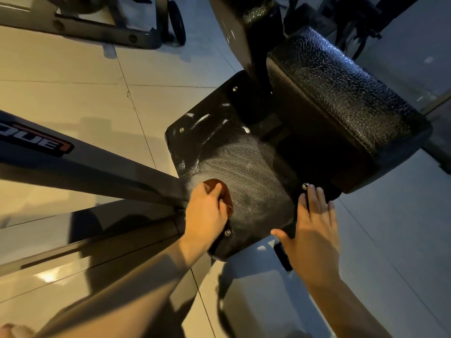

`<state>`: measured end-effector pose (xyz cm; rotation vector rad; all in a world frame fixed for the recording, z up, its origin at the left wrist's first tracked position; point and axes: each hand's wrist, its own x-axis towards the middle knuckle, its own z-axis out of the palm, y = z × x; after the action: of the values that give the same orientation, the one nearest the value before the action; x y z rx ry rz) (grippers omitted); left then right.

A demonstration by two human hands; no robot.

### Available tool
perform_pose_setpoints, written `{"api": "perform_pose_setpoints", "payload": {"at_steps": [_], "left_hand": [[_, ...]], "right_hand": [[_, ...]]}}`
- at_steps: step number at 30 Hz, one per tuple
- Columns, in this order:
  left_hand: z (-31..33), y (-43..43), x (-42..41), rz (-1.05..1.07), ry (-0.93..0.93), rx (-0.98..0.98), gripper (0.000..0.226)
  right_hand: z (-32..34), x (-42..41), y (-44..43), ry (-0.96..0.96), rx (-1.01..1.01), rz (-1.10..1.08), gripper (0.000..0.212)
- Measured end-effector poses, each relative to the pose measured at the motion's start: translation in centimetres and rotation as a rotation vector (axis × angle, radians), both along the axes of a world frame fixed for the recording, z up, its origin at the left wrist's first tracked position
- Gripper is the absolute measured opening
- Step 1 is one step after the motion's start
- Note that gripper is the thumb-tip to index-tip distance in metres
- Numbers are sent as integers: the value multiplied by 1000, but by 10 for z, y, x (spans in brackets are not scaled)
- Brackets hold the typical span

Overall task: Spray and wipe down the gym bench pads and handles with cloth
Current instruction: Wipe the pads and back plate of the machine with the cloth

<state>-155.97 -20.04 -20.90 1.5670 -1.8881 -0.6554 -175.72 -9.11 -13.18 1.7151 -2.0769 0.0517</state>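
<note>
Brown soft cloth [220, 191], limp and light, bunched under closed left hand [207, 211] on smeared flat black panel [244, 172] below black textured pad [341, 93]; right hand [314, 230] spread flat, empty.

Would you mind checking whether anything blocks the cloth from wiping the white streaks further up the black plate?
Nothing visible does. The cloth under the left hand has bare plate between it and the streaks; the right hand rests off to the side.
</note>
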Motion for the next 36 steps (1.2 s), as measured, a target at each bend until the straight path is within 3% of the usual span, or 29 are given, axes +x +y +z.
{"api": "perform_pose_setpoints", "payload": {"at_steps": [3,10,17,25,30,34,36], "left_hand": [[0,-13,2,-35,-17,-26,48],[-12,-69,27,104,-31,32,43],[-6,-1,-9,-204,73,-186,49],[-11,-86,11,92,99,16,44],[19,-12,-39,-135,230,-136,47],[21,-11,-45,-468,147,-369,45],[11,-26,-35,-439,125,-410,44]], "right_hand": [[1,1,-1,6,23,-12,103],[-2,-2,3,17,-12,26,97],[-1,3,-1,11,-1,-19,98],[0,1,3,0,28,-6,102],[3,5,-2,5,49,-40,106],[6,6,-3,21,80,-59,115],[5,5,-2,9,83,-55,115]]}}
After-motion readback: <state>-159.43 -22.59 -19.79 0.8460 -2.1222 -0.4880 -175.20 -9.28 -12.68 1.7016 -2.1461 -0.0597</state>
